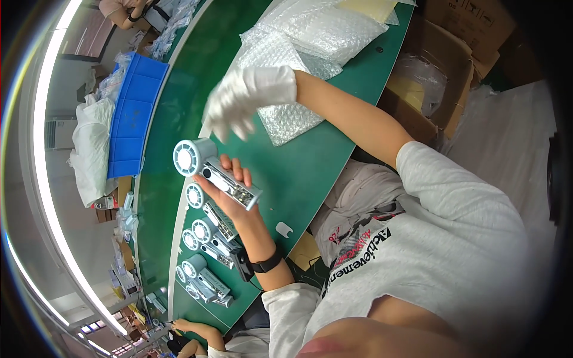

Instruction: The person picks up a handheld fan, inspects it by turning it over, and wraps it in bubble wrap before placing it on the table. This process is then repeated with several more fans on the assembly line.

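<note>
The left hand (pixel 233 185) is bare and grips a handheld fan (pixel 215 170) by its silver handle, fingers wrapped over the upper side and the palm beneath. The fan is held clear of the green bench (pixel 310 161), near the centre of the view. Its round white head points toward 10 o'clock; the butt of the handle points toward 4 o'clock. A black wristband (pixel 267 262) sits on the left wrist.

The right hand (pixel 248 95) wears a white glove. It is open, fingers spread and pointing toward 7 o'clock, and is motion-blurred. It holds nothing and hovers just above the fan at 12 o'clock, not touching it. Beneath the right hand, a bubble-wrap sheet (pixel 289 119) lies on the bench.

A row of identical fans (pixel 206 250) lies on the bench at 6 to 7 o'clock from the held fan, running along the bench's near edge. A small white part (pixel 283 229) lies on the bench at 4 o'clock from the left hand.

A stack of bubble-wrap bags (pixel 322 30) occupies the bench at 1 o'clock. A blue plastic tray (pixel 134 113) stands at 9 o'clock beyond the bench's far edge, with white plastic bags (pixel 92 149) beside it. Cardboard boxes (pixel 441 77) stand at 2 o'clock off the bench.

Another person's hand (pixel 182 325) rests on the bench end at 7 o'clock.
</note>
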`<state>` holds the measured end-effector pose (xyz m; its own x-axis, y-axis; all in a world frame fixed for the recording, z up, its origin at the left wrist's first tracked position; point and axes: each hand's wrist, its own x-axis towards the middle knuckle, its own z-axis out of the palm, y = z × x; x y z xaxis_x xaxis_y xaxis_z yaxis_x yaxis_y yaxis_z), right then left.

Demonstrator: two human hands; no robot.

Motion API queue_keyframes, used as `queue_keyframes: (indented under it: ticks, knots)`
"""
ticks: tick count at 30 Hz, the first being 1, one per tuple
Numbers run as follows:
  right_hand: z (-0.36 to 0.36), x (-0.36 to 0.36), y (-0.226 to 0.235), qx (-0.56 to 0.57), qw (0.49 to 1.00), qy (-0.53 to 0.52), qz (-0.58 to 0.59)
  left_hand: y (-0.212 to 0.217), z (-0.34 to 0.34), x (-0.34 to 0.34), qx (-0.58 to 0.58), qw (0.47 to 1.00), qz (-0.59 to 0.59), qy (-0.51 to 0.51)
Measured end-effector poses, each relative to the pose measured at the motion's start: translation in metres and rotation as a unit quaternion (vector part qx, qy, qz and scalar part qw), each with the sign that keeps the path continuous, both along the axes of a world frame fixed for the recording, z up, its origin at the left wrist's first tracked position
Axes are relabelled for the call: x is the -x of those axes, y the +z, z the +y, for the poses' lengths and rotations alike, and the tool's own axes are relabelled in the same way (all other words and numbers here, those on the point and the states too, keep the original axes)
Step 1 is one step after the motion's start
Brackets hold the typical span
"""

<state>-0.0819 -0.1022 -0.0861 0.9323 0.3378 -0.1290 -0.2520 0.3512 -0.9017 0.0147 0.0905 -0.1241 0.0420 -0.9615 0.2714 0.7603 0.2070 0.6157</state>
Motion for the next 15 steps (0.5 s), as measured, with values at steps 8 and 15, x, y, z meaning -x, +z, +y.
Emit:
queue_keyframes:
  ticks: [8,15]
  knots:
    - [0.082,0.031,0.004,0.231,0.854,-0.441,-0.153,0.001,0.004,0.050,-0.131,0.986,-0.079,0.073]
    - [0.080,0.031,0.007,0.106,0.885,-0.414,-0.187,-0.014,0.008,0.031,-0.058,0.994,-0.061,-0.065]
